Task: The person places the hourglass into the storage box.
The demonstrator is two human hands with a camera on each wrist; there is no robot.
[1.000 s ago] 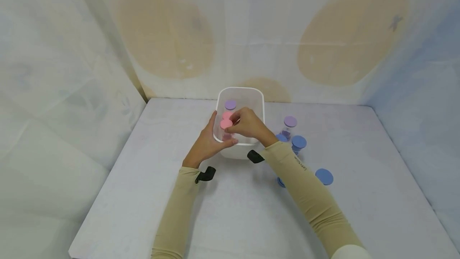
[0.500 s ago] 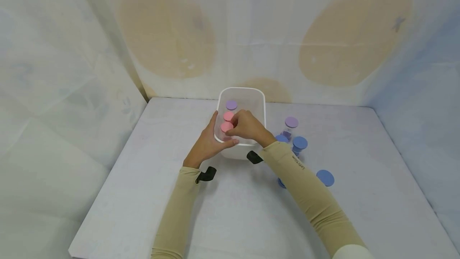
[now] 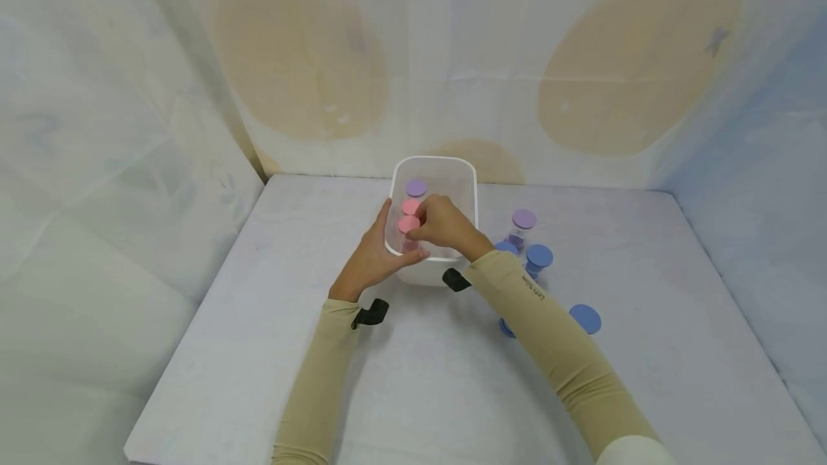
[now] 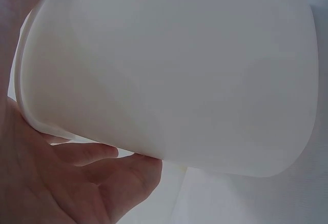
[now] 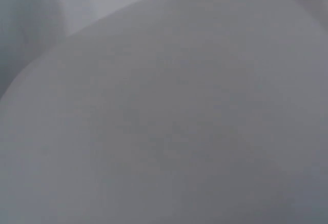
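Observation:
A translucent white bin (image 3: 466,185) stands on the table at the back middle. Inside it are a purple-lidded jar (image 3: 416,188) and two pink-lidded jars (image 3: 410,207). My right hand (image 3: 442,224) reaches over the bin's near rim and holds the nearer pink-lidded jar (image 3: 407,224) with curled fingers. My left hand (image 3: 373,255) grips the bin's near left corner, thumb over the rim. The left wrist view shows the bin's outer wall (image 4: 179,70) against my palm (image 4: 66,183). The right wrist view shows only the bin's wall (image 5: 164,111).
To the right of the bin stand a purple-lidded jar (image 3: 522,221) and blue-lidded jars (image 3: 538,257). Another blue lid (image 3: 584,318) lies nearer the front right. White sheeted walls close the table on three sides.
My right hand has lowered the pink-lidded jar slightly deeper into the bin, beside the other pink one. My left hand has kept its hold on the bin.

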